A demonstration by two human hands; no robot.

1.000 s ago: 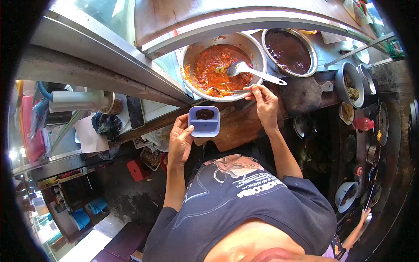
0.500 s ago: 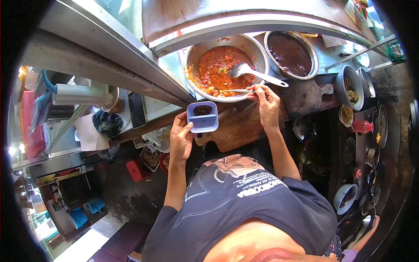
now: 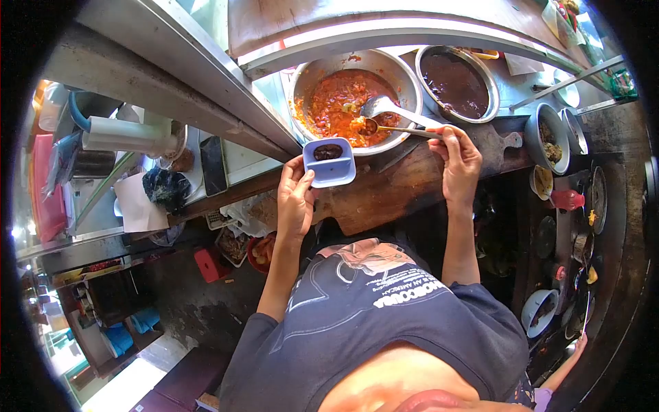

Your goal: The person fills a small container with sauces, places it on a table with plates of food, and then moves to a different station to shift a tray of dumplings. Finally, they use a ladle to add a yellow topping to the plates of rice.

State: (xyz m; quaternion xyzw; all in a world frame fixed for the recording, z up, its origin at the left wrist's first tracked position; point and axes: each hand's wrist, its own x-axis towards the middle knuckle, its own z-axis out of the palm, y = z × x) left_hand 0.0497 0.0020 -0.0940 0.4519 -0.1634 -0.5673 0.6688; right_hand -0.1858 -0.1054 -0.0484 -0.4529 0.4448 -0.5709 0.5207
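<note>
My left hand (image 3: 296, 199) grips a small blue two-compartment dish (image 3: 331, 174) by its near left side. Dark sauce (image 3: 328, 152) lies in the dish's far compartment; the near one holds nothing visible. With fingers pinched, my right hand (image 3: 458, 161) holds a spoon (image 3: 405, 130) by the end of its handle. The spoon's bowl is over the red chili sauce (image 3: 343, 103) in a large metal basin (image 3: 410, 86), with some red sauce on it. A white ladle (image 3: 379, 106) rests in the same basin, its handle leaning over the rim near my right fingers.
A pot of dark brown sauce (image 3: 456, 86) stands right of the basin. Wooden boards (image 3: 371, 199) lie along the counter's near edge. A metal frame (image 3: 185, 89) slants close on the left. Bowls, including a grey one (image 3: 539, 130), line the right, where another person's hand (image 3: 580, 343) shows.
My right hand has moved right and slightly nearer, and the spoon now carries red sauce. My left hand has brought the blue dish up and right, closer to the basin.
</note>
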